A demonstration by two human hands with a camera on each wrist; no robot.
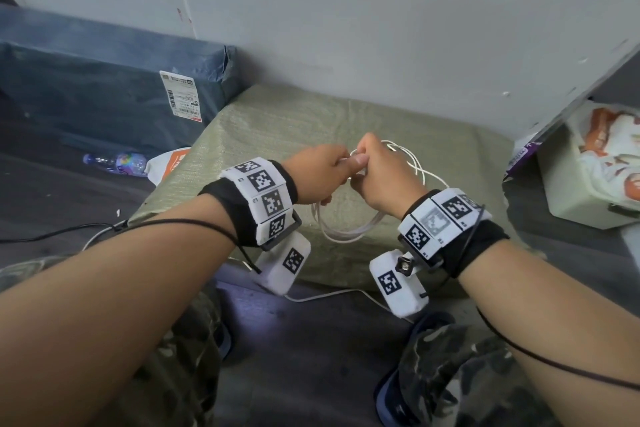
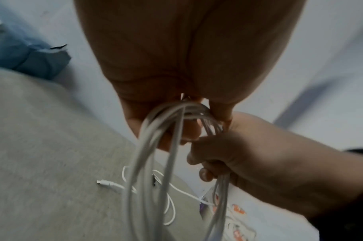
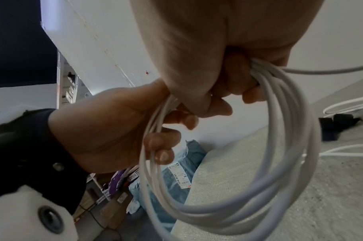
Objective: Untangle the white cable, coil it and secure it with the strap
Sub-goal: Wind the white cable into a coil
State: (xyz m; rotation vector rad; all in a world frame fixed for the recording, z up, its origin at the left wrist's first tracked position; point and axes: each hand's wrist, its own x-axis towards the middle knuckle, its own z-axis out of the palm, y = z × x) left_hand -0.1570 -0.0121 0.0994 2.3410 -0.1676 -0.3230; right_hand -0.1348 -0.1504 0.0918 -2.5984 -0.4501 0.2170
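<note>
Both hands meet above the pale green woven sack [image 1: 277,121]. The left hand [image 1: 320,172] and right hand [image 1: 382,177] each clench the thin white cable [image 3: 279,146], coiled in hanging loops between them. Beyond the right hand lies what looks like the dark fabric strap [image 3: 335,125].

Green woven-sack bundle [image 1: 277,121] on the dark floor [image 1: 52,204], loose run of white cable [image 2: 172,210] with its plug end lying on its top, black strap [image 3: 337,125] beside those loops; blue parcel [image 1: 104,90], plastic bottle [image 1: 116,163] on the floor.
</note>
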